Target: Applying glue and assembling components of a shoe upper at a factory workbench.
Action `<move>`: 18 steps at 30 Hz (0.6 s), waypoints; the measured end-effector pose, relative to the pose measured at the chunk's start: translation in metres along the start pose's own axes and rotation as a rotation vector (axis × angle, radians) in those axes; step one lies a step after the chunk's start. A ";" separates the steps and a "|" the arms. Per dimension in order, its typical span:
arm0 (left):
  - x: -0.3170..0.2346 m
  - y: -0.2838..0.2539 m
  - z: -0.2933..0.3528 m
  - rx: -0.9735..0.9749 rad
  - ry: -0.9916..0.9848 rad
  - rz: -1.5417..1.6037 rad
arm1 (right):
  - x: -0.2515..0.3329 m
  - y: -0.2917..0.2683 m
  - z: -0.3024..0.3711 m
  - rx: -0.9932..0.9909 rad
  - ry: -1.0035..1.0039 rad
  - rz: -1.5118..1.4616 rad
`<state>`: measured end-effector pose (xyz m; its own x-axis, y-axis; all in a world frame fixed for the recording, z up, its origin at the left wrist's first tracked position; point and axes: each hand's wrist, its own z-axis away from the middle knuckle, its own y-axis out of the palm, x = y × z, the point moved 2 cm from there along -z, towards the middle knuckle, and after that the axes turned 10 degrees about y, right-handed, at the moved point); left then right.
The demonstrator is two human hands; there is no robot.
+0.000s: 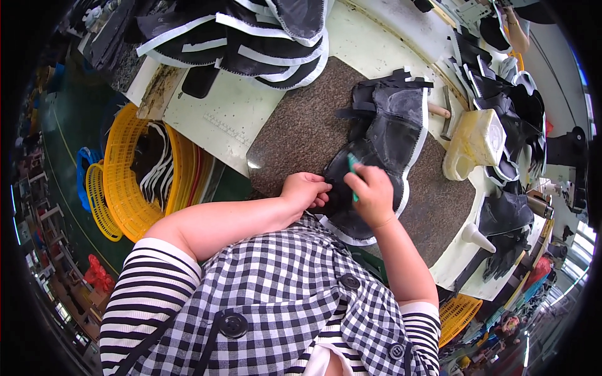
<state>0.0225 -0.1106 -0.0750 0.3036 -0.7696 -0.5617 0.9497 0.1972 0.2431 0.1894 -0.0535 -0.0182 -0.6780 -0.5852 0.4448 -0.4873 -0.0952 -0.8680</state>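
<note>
A black sheet-material piece with a white edge strip [392, 141] lies on a brown speckled board [295, 119] in front of me. My right hand [374, 195] is closed round a slim green pen-like tool [353, 161] over the lower part of the piece. Its kind is not plain, and its working tip is hard to make out. At the left edge of the same piece, my left hand [305, 192] pinches the black material between thumb and fingers. Small black strips [395, 81] sit at the far end of the piece.
Stacked black pieces with white edges [251, 47] stand at the far left. To the right are a hammer [446, 113], a cut-open yellowish plastic jug [480, 141], a white cone-tipped bottle [478, 238] and more black pieces [511, 106]. A yellow basket [116, 169] stands left, below the table.
</note>
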 end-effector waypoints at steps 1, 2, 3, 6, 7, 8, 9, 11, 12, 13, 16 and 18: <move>-0.001 -0.001 0.001 0.007 -0.008 0.002 | 0.003 -0.004 0.001 0.055 0.056 -0.133; 0.000 -0.003 0.000 0.030 -0.010 -0.007 | -0.003 -0.009 -0.003 -0.079 0.144 -0.244; -0.002 -0.002 0.001 0.035 -0.007 -0.014 | -0.012 -0.013 -0.008 -0.215 0.233 -0.353; -0.006 -0.002 0.004 0.001 -0.021 -0.027 | -0.037 -0.021 -0.025 -0.367 0.274 -0.324; -0.006 -0.003 0.004 0.007 -0.021 -0.037 | -0.045 -0.017 -0.022 -0.236 0.238 -0.274; -0.009 -0.002 0.004 0.034 -0.022 -0.045 | -0.046 -0.016 -0.020 -0.232 0.158 -0.242; -0.012 -0.001 0.004 0.060 -0.023 -0.053 | -0.048 -0.018 -0.016 -0.241 0.160 -0.238; -0.023 -0.006 0.007 0.071 -0.022 -0.107 | -0.048 -0.024 -0.009 -0.205 0.202 -0.181; -0.030 -0.009 0.010 0.082 0.049 -0.204 | -0.049 -0.027 -0.003 -0.176 0.353 -0.208; -0.035 -0.013 0.010 0.092 0.121 -0.300 | -0.047 -0.030 -0.003 -0.182 0.350 -0.205; -0.055 -0.023 -0.015 -0.005 0.644 -0.533 | -0.048 -0.036 -0.004 -0.431 0.402 -0.409; -0.100 0.004 -0.024 -0.035 0.912 -0.660 | -0.059 -0.040 -0.010 -0.535 0.511 -0.445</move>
<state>-0.0026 -0.0183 -0.0371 -0.3308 -0.0006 -0.9437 0.9422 -0.0565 -0.3302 0.2438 -0.0072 -0.0073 -0.4641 -0.1376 0.8750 -0.8732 0.2374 -0.4257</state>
